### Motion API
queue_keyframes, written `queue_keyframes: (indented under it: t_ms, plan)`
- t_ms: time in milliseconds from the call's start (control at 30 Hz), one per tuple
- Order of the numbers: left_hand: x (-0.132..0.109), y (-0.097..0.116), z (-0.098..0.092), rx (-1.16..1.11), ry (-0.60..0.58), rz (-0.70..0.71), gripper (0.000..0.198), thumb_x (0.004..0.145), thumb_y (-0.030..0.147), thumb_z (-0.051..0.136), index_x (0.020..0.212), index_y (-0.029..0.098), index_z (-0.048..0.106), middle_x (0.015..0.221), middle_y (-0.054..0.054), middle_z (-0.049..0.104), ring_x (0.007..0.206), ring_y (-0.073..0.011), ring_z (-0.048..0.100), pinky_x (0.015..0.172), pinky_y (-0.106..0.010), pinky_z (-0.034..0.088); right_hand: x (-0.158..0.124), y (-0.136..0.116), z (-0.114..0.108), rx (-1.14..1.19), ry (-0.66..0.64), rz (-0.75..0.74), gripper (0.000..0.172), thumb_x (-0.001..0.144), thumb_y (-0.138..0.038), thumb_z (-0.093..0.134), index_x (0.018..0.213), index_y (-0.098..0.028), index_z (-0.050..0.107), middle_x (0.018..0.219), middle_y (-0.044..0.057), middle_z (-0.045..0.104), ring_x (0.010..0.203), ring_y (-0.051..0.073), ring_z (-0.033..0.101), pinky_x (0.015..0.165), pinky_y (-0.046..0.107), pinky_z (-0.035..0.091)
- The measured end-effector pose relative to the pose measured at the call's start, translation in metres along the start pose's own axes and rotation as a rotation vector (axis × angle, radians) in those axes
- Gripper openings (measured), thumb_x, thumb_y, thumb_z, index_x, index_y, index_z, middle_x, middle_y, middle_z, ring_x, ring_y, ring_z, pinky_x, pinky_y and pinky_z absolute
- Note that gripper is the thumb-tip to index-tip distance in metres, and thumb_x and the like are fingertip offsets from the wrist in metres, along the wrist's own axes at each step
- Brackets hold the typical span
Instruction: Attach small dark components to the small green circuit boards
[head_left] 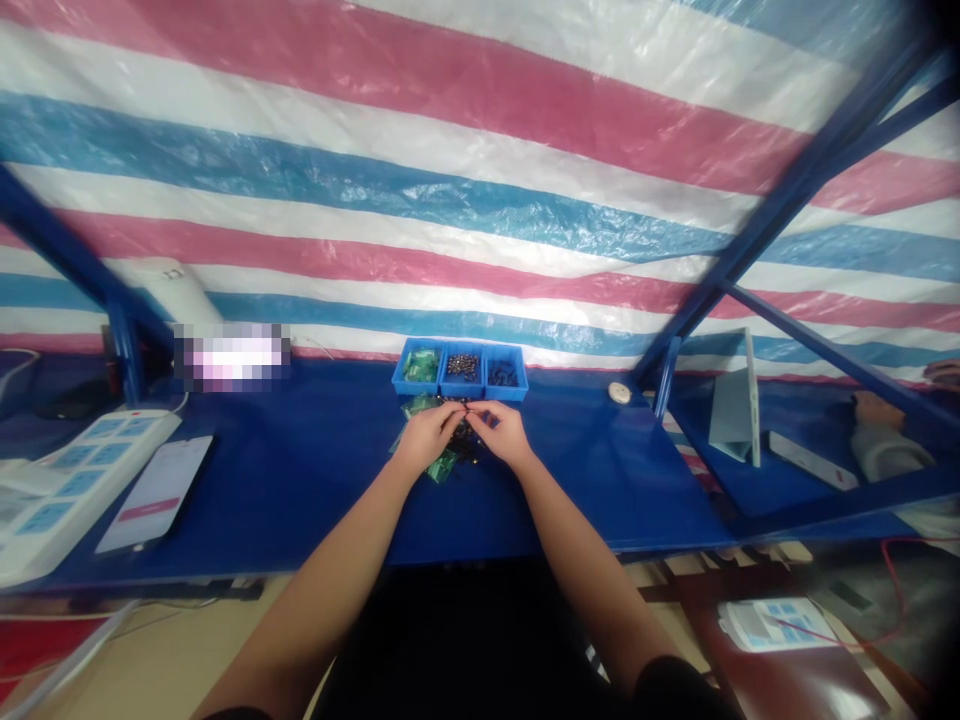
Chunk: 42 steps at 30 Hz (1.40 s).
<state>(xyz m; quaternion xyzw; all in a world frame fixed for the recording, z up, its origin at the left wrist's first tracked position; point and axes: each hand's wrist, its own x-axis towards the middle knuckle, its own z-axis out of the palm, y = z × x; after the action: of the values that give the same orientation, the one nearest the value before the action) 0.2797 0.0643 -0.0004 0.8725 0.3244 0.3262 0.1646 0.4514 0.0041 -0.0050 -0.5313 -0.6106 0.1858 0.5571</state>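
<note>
A striped plastic sheet (pixel 480 185) hangs behind a blue table (pixel 285 450). On the table's left side, a white power strip (pixel 82 487) lies beside a phone (pixel 154 495) with its screen lit. Near the back edge sits a blue tray (pixel 506 393) in three sections: green pieces on the left, dark and brassy bits in the middle, black pieces on the right. Just in front of it, the person's left hand (pixel 427 438) and right hand (pixel 504 435) meet at the fingertips, fingers bent inward; whether they grip anything, I cannot tell from here. Under them, partly hidden, a loose pile of small parts (pixel 441 467) lies on the table, green ones and dark bits together. Off to the right rests a small round white object (pixel 619 393).
</note>
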Motion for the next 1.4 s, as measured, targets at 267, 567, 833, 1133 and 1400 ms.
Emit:
queue_keyframes:
  t_ms: [267,567,833,1133,1400]
  plan:
    - [-0.0001,0.0003,0.0003,0.027,0.016,-0.017,0.03,0.095,0.042,0.044,0.113,0.026,0.061,0.085,-0.001,0.071,0.073,-0.0165,0.067,0.064,-0.025,0.048,0.0001,-0.0008,-0.0003,-0.017,0.003,0.009,0.024,0.083,-0.035,0.064,0.102,-0.023,0.073,0.088,0.005,0.072,0.07,0.017,0.064,0.061,0.028,0.052]
    - [0.0002,0.0007,0.0001,-0.012,0.017,0.007,0.029,0.096,0.04,0.042,0.109,0.027,0.064,0.103,-0.001,0.071,0.086,-0.0176,0.068,0.075,-0.027,0.051,-0.0001,-0.0007,0.0,0.0,0.004,0.011,0.025,0.083,-0.037,0.065,0.102,-0.023,0.073,0.089,0.005,0.073,0.071,0.017,0.064,0.062,0.029,0.054]
    - [0.0007,-0.0007,0.0016,0.017,0.029,-0.015,0.029,0.095,0.042,0.044,0.112,0.026,0.062,0.092,-0.001,0.072,0.077,-0.0165,0.068,0.068,-0.025,0.05,0.0006,-0.0005,-0.0001,0.001,0.01,0.011,0.024,0.082,-0.036,0.065,0.101,-0.023,0.073,0.087,0.005,0.073,0.069,0.017,0.064,0.061,0.029,0.054]
    - [0.0001,0.0013,-0.0002,-0.001,0.033,-0.004,0.026,0.095,0.039,0.045,0.106,0.026,0.065,0.098,-0.001,0.072,0.081,-0.0162,0.068,0.071,-0.025,0.05,0.0002,-0.0014,-0.0002,0.016,0.01,0.008,0.025,0.082,-0.037,0.065,0.101,-0.022,0.073,0.086,0.005,0.073,0.069,0.016,0.064,0.062,0.029,0.053]
    - [-0.0001,0.0031,-0.0002,-0.022,0.042,-0.011,0.028,0.094,0.04,0.045,0.11,0.026,0.065,0.102,-0.002,0.072,0.085,-0.0176,0.068,0.074,-0.027,0.051,0.0005,-0.0048,-0.001,0.06,0.008,0.078,0.025,0.081,-0.037,0.066,0.098,-0.02,0.073,0.085,0.005,0.074,0.069,0.018,0.066,0.063,0.03,0.054]
